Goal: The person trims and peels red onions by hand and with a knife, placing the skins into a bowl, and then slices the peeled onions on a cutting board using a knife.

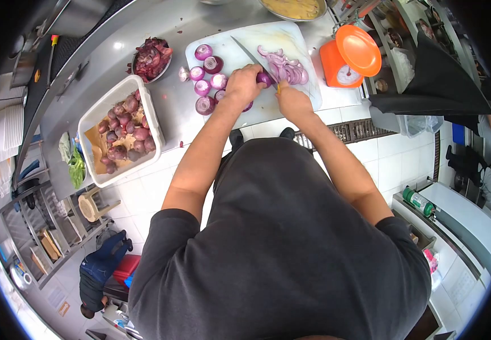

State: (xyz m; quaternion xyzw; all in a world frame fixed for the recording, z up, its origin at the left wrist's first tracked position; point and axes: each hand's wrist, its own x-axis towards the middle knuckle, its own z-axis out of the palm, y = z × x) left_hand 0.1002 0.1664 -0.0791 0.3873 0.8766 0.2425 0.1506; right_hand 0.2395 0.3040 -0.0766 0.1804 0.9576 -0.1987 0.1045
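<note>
On a white cutting board (279,35), my left hand (244,83) is closed over a red onion (265,79), holding it against the board. Gripped by its handle in my right hand (295,103), a knife (250,50) has its blade alongside that onion, tip pointing away from me. Sliced onion (285,67) lies in a pile to the right of the blade. Several peeled red onions (202,87) with trimmed ends sit at the board's left side, some near my left wrist. Part of the held onion is hidden by my fingers.
Left of the board stand a bowl of onion skins (152,58) and a white bin (156,122) of unpeeled red onions. An orange scale (339,65) stands to the right. A metal bowl (323,12) with yellowish food is at the back. Another person (101,263) is at lower left.
</note>
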